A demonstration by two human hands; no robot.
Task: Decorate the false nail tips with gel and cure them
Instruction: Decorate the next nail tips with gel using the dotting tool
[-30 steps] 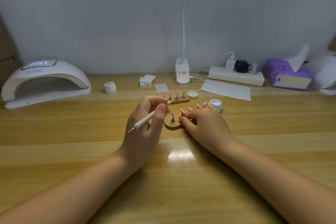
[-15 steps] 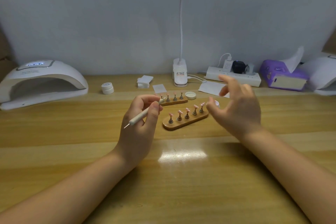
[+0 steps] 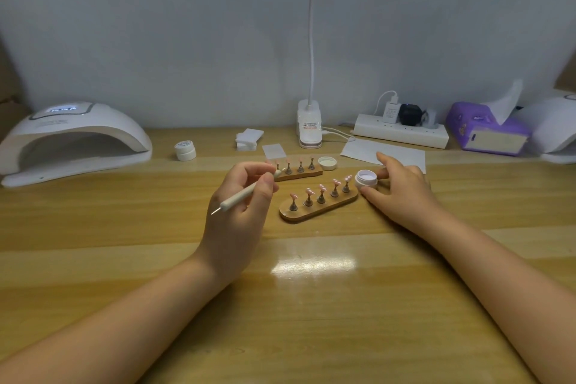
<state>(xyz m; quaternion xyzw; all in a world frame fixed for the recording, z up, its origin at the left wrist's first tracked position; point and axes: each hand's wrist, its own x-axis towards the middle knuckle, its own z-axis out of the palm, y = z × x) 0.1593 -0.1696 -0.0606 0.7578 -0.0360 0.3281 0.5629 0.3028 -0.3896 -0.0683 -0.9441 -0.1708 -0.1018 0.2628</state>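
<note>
Five pink nail tips (image 3: 321,188) stand on pegs along an oval wooden holder (image 3: 318,208) lying slanted on the bench. Just beside its right end sits an open white gel jar (image 3: 366,179), its lid (image 3: 327,163) lying apart. A white dotting pen (image 3: 241,195) is tilted, metal tip down-left.

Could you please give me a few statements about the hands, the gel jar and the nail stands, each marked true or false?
1. The left hand grips a dotting pen. True.
2. The right hand rests on the curing lamp. False: its fingers are at the open gel jar.
3. The near nail stand carries five pink tips. True.
4. The open gel jar has its lid on. False: a lid lies apart.
</note>
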